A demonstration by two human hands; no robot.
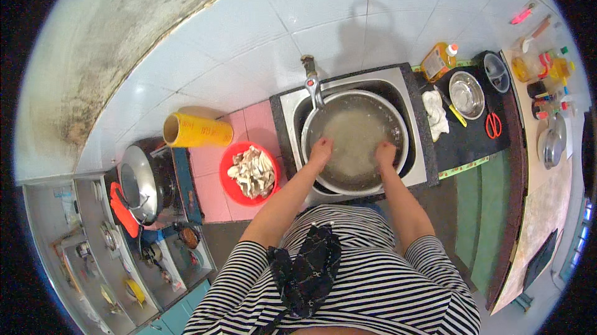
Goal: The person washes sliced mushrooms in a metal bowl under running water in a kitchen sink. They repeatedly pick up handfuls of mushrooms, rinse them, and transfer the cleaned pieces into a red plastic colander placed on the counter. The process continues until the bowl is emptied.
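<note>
A large round metal basin [357, 189] sits in a stainless steel sink [413, 148], filled with cloudy water. My left hand [321, 151] is at the basin's left side, its fingers partly under the water. On the right side my right hand [385, 153] also dips into the water. Whether either hand holds anything below the surface cannot be seen. The faucet [314, 88] reaches over the basin's upper left rim. Left of the sink, a red plastic bowl [225, 183] holds torn mushroom pieces [253, 172] on pink tiles.
A yellow roll [205, 131] and a lidded wok [140, 183] stand at left. To the right are a dish soap bottle [437, 62], white cloth [435, 113], yellow-handled knife [457, 115], metal bowl [467, 95], red-handled scissors [493, 125] and a black container [495, 72].
</note>
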